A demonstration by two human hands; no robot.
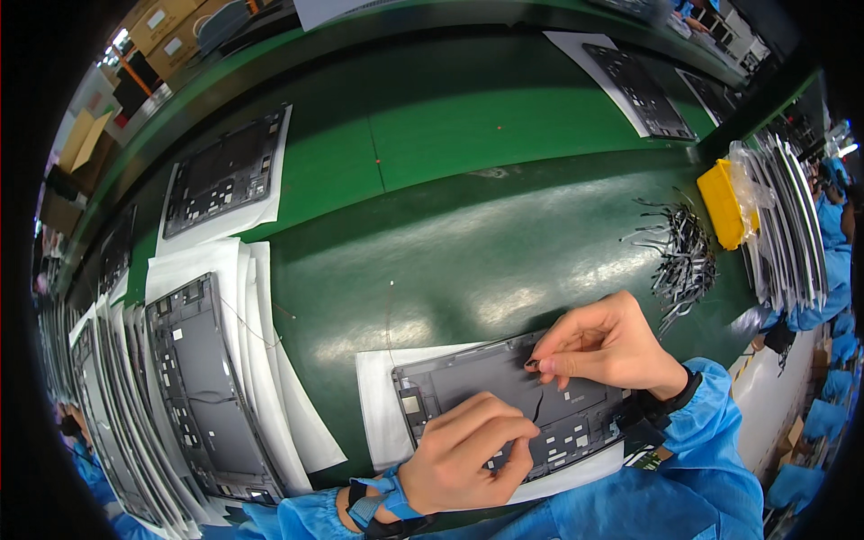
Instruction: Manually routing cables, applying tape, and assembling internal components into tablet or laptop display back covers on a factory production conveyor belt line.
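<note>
A dark grey tablet-like housing point(459, 378) lies on a white sheet in front of me, small pale pads along its near side. Over it, my right hand point(603, 351) pinches the end of a thin black flex cable point(540, 405) between thumb and forefinger. The cable hangs toward my left hand point(477, 450), whose thumb and fingertips are drawn together at its lower end. My left fingers partly hide what they grip, and both hands cover parts of the housing.
A heap of black flex cables point(684, 261) lies at the right, beside a yellow bin point(724, 202) and upright stacked panels point(787, 225). Stacked housings with white sheets point(202, 378) stand at the left. Farther back, another housing point(229, 171) rests on the green belt point(432, 117).
</note>
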